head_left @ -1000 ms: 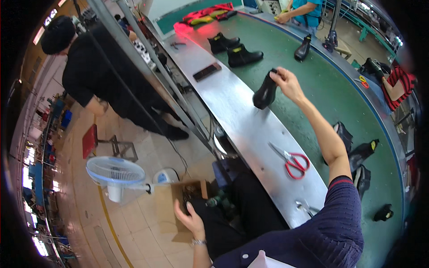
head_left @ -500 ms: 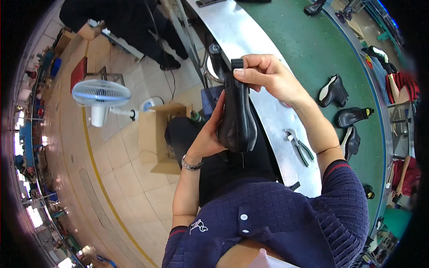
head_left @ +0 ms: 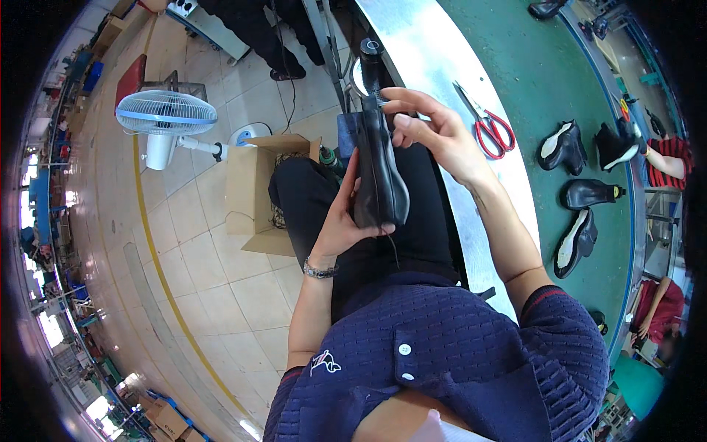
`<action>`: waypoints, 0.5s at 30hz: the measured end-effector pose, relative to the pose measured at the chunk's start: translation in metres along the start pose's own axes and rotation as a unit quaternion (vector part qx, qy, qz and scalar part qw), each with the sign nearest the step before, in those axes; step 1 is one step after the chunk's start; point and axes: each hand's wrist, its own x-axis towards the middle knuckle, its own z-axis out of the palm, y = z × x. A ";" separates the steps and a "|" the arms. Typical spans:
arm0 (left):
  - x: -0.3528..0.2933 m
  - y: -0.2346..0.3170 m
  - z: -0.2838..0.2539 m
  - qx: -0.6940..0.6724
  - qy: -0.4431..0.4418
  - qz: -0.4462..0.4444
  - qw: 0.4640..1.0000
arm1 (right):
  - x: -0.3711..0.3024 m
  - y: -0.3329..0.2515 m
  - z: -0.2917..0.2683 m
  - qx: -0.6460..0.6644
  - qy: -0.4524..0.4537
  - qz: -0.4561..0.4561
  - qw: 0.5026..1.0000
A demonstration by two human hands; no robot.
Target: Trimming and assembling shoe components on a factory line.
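A black leather shoe (head_left: pixel 379 177) is upright over my lap, its narrow end pointing away from me. My left hand (head_left: pixel 343 225) is closed around its near left side, thumb pressed at the bottom. A thin dark thread (head_left: pixel 395 250) dangles from the shoe's near end. My right hand (head_left: pixel 438 132) hovers just right of the shoe's far end, fingers loosely bent and apart, with nothing visible in them. Red-handled scissors (head_left: pixel 490 129) lie on the metal bench right of that hand. Behind the shoe stands a dark post (head_left: pixel 370 55) with a round top.
The silvery bench (head_left: pixel 420 44) runs along my right. Beyond it, a green conveyor surface (head_left: pixel 508 59) carries several black shoes (head_left: pixel 576 239). To my left are a cardboard box (head_left: pixel 254 191) and a white fan (head_left: pixel 166 118). Other people sit or stand at far left and right.
My right hand has let go of the shoe's far end and moved slightly off it. The shoe has turned a little. Scissors now show; the pliers seen before are out of sight.
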 end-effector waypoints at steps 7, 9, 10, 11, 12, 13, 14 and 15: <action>0.029 0.005 -0.003 -0.071 0.119 -0.202 0.969 | -0.039 0.035 -0.007 -0.087 -0.036 0.132 0.987; 0.038 0.001 -0.007 -0.082 0.128 -0.214 0.965 | -0.049 0.041 -0.001 -0.112 -0.028 0.140 0.983; 0.041 -0.001 -0.008 -0.091 0.138 -0.226 0.960 | -0.051 0.040 0.000 -0.111 -0.028 0.145 0.983; 0.044 -0.003 -0.013 -0.095 0.130 -0.239 0.958 | -0.052 0.038 0.003 -0.167 -0.018 0.148 0.975; 0.046 -0.004 -0.017 -0.106 0.119 -0.258 0.953 | -0.052 0.039 0.006 -0.222 -0.009 0.151 0.963; 0.050 -0.004 -0.016 -0.110 0.114 -0.268 0.950 | -0.049 0.042 0.006 -0.270 0.009 0.119 0.956; 0.052 -0.004 -0.015 -0.114 0.109 -0.277 0.948 | -0.046 0.043 0.006 -0.269 0.012 0.123 0.955; 0.054 -0.003 -0.013 -0.116 0.107 -0.281 0.947 | -0.043 0.043 0.005 -0.321 0.024 0.123 0.939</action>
